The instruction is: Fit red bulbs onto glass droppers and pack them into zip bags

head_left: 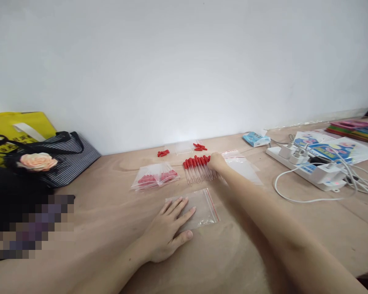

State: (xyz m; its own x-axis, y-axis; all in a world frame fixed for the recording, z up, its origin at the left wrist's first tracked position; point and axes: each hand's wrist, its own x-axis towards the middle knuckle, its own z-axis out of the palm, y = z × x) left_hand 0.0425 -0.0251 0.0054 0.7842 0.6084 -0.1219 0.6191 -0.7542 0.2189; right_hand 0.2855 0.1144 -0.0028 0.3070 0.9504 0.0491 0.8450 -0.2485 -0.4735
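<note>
My left hand (168,230) lies flat with fingers spread, its fingertips resting on a clear zip bag (199,210) with a red seal line. Farther away, a row of thin clear droppers with red bulbs (196,162) lies side by side. My right hand (217,162) is at the right end of that row, fingers curled over the bulb of an end dropper and partly hiding it. Left of the row are filled zip bags (155,177) with red bulbs showing through. More flat zip bags (243,169) lie beyond my right forearm.
Loose red bulbs (163,153) and another small red pile (200,147) lie near the wall. A blue tissue pack (256,139) and a white power strip (306,169) with tangled cables are on the right. At left stand a striped bag (70,157) and a yellow bag (33,122).
</note>
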